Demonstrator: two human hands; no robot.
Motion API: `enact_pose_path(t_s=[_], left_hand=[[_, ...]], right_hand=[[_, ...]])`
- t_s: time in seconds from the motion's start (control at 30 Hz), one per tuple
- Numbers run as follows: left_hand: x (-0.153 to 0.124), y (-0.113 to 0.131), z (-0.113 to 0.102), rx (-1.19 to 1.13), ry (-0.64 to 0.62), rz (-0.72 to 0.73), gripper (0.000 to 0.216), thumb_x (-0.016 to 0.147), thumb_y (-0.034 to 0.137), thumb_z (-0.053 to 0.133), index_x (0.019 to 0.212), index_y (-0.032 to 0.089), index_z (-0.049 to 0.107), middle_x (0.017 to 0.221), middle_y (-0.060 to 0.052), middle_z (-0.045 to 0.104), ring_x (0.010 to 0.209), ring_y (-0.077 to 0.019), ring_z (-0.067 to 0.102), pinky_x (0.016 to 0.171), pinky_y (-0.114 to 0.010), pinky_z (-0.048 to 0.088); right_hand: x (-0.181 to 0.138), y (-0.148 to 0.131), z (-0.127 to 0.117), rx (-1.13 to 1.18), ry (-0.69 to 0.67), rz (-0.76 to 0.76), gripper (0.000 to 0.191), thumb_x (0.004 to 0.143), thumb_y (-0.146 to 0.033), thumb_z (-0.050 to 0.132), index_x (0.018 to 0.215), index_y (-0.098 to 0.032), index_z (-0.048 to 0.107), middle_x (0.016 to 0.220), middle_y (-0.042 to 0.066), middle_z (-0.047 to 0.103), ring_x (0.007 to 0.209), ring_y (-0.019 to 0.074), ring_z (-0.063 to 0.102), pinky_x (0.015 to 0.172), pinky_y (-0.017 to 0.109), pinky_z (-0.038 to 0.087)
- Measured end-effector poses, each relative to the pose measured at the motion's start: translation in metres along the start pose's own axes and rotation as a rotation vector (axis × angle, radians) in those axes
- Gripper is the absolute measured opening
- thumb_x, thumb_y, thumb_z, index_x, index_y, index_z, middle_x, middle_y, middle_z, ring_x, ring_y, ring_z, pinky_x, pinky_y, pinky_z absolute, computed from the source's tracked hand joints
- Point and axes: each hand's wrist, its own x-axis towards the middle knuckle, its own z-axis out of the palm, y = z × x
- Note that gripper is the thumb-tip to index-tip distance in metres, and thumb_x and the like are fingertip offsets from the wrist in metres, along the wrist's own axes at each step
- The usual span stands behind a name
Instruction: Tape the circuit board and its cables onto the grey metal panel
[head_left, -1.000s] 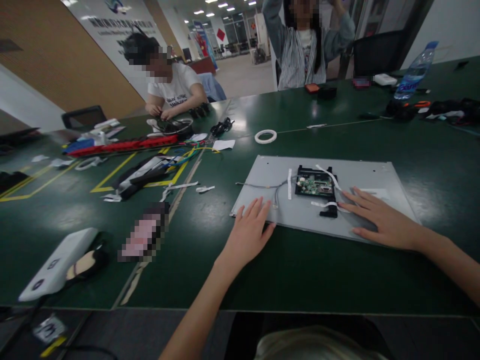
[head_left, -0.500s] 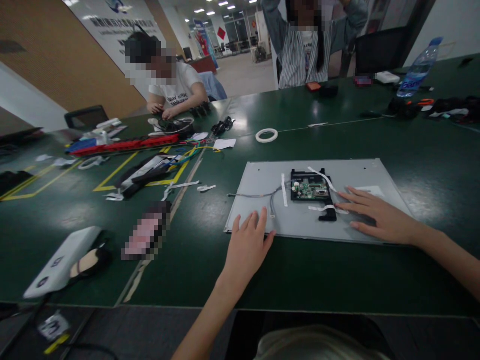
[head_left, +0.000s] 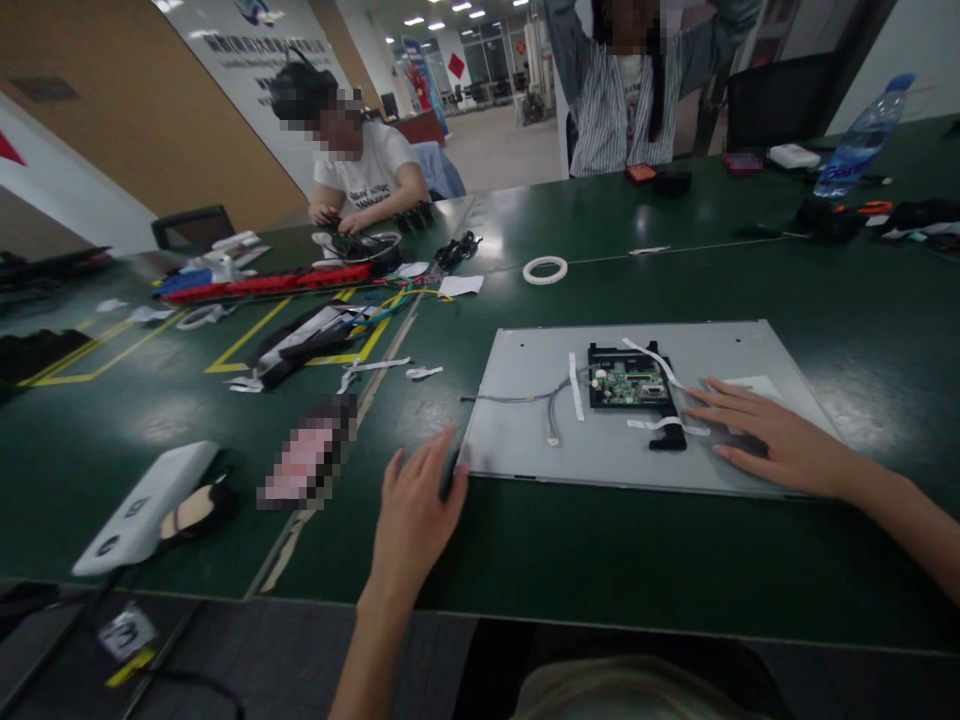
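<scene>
A flat grey metal panel (head_left: 510,440) lies on the green table in front of me. Taped near its middle is a black bracket (head_left: 670,432) carrying a green circuit board (head_left: 630,387). White tape strips (head_left: 576,387) cross the panel, and a thin grey cable (head_left: 517,399) runs leftward from the board past the panel's left edge. My right hand (head_left: 772,440) rests with fingers spread on the panel's right part, fingertips close to the bracket and tape. Beside the panel's front left corner is my left hand (head_left: 420,505), fingers apart, holding nothing.
Left of me are a pixelated pink phone-like object (head_left: 306,455), a white power bank (head_left: 146,510) and a computer mouse (head_left: 196,512). A tape roll (head_left: 545,270) lies beyond the panel. A water bottle (head_left: 862,140) stands far right. Two people (head_left: 371,165) are across the table.
My left hand has moved left, off the panel's front edge to beside its corner. My right hand stays on the panel. The whole view has shifted slightly.
</scene>
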Motion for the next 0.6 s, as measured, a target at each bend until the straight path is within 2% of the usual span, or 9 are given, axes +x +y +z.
enact_pose_path(t_s=[0.13,0.2,0.27,0.43,0.6], left_hand=[[-0.022,-0.063,-0.008,0.063,0.254,-0.294,0.048,0.091,0.036,0.044,0.135,0.017,0.041,0.13,-0.012,0.054,0.121,-0.027,0.05,0.104,-0.043,0.035],[-0.036,-0.087,-0.012,0.127,0.329,-0.432,0.047,0.091,0.036,0.043,0.133,0.015,0.043,0.127,-0.013,0.056,0.116,-0.0291,0.053,0.101,-0.046,0.037],[-0.05,-0.105,-0.014,0.189,0.346,-0.536,0.05,0.091,0.035,0.043,0.135,0.014,0.04,0.125,-0.015,0.057,0.112,-0.0309,0.054,0.099,-0.048,0.038],[-0.066,-0.123,-0.008,0.215,0.323,-0.654,0.056,0.09,0.031,0.042,0.141,0.012,0.029,0.123,-0.014,0.06,0.108,-0.0314,0.057,0.095,-0.048,0.04],[-0.064,-0.119,-0.006,0.195,0.255,-0.69,0.059,0.091,0.029,0.039,0.144,0.011,0.022,0.127,-0.018,0.056,0.122,-0.0325,0.048,0.104,-0.053,0.03]], right_hand=[[-0.002,0.001,0.002,-0.005,0.012,-0.003,0.058,0.09,-0.046,0.047,0.144,-0.035,0.032,0.151,-0.005,0.025,0.14,0.0243,0.018,0.113,0.052,0.025],[-0.004,0.001,0.004,-0.016,0.008,-0.004,0.058,0.09,-0.046,0.046,0.145,-0.035,0.03,0.151,-0.005,0.024,0.141,0.024,0.017,0.113,0.052,0.024],[-0.005,0.003,0.005,-0.022,-0.003,-0.007,0.058,0.091,-0.046,0.045,0.145,-0.034,0.029,0.152,-0.004,0.023,0.141,0.0238,0.015,0.113,0.052,0.023],[-0.006,0.006,0.008,-0.029,-0.024,0.001,0.059,0.091,-0.047,0.045,0.146,-0.036,0.027,0.152,-0.005,0.021,0.141,0.0252,0.015,0.113,0.053,0.023],[-0.007,0.007,0.01,-0.02,-0.019,-0.006,0.06,0.09,-0.047,0.044,0.146,-0.038,0.025,0.152,-0.005,0.021,0.141,0.0263,0.015,0.112,0.054,0.024]])
